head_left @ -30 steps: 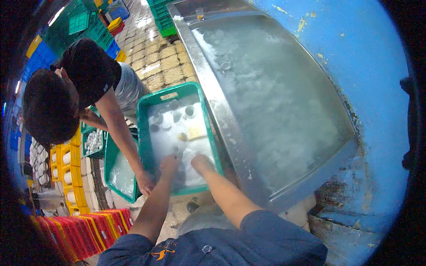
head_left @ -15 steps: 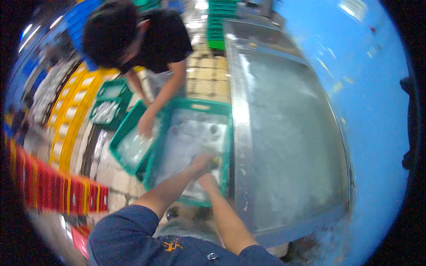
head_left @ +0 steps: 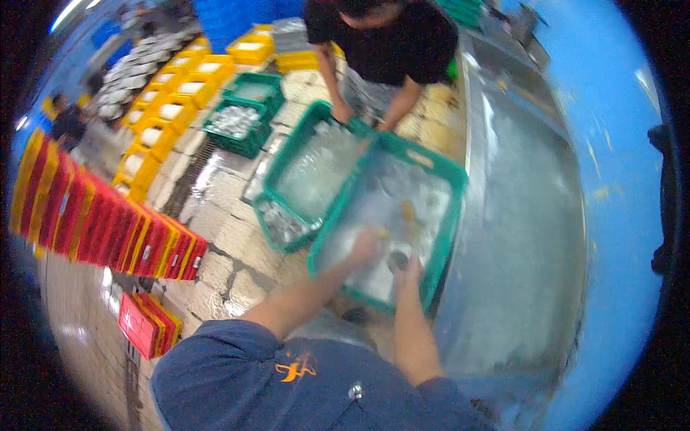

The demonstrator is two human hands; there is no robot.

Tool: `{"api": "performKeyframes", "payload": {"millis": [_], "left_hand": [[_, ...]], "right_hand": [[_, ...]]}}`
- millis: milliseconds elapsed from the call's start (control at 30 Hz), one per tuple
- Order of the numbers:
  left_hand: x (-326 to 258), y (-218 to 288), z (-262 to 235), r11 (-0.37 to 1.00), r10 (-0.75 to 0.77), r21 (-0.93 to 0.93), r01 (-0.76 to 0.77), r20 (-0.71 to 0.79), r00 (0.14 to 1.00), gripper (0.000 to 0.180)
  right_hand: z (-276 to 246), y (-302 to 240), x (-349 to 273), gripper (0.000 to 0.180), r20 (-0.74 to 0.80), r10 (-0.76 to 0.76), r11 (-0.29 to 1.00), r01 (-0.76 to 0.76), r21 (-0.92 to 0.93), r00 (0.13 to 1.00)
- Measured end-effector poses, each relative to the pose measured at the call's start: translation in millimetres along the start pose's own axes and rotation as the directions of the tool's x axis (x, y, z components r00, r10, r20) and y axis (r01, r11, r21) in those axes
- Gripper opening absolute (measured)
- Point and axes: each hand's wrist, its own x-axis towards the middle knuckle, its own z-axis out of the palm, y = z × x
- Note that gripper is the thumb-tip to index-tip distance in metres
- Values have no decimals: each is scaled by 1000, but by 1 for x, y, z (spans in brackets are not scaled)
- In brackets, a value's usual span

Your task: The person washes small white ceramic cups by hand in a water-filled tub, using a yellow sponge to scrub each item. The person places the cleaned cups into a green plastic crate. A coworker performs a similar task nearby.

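Note:
A green plastic crate [head_left: 316, 267] with a pale, whitish filling stands in front of me. Both my hands reach into its near half. My left hand [head_left: 364, 246] is over the filling, beside a small yellow spot; motion smears its fingers. My right hand [head_left: 410, 271] touches or lies right beside a dark round thing [head_left: 397, 261], which could be a hole or an object. Its fingers are blurred too. Farther up in the crate shows a yellow-brown patch [head_left: 410, 212] whose kind I cannot make out.
A co-worker in a black shirt [head_left: 388, 50] bends over a second green crate [head_left: 277, 161] of cloudy water. Along the right runs a metal tank [head_left: 517, 215] of cloudy liquid. Red and yellow stacked crates [head_left: 115, 208] stand left; yellow bins [head_left: 172, 111] line the floor beyond.
My view has swung left, so the crates appear farther right. My hands, close together before, are now apart. The co-worker's hands have moved from inside the second crate to the crates' far rims.

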Motion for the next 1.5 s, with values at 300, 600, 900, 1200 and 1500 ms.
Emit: {"api": "performKeyframes", "payload": {"millis": [300, 600, 900, 1200, 1500], "left_hand": [[99, 7, -69, 537, -365, -675, 506, 355, 861, 33], [103, 44, 31, 860, 507, -108, -498, 284, 814, 42], [103, 18, 65, 950, 314, -133, -284, 414, 855, 44], [100, 46, 68, 755, 620, -46, -654, 376, 689, 65], [63, 88, -3, 928, 224, -328, -175, 117, 967, 45]], "right_hand": [[14, -20, -59, 29, 22, 197, 980, -197, -14, 980], [16, -24, -67, 41, 37, 131, 968, -136, 209, 991], [6, -25, -49, 44, -9, 190, 904, -171, 393, 982], [7, -39, -36, 55, -5, 237, 943, -228, 243, 972], [3, -46, -47, 62, 29, 134, 954, -137, 266, 991]]}}
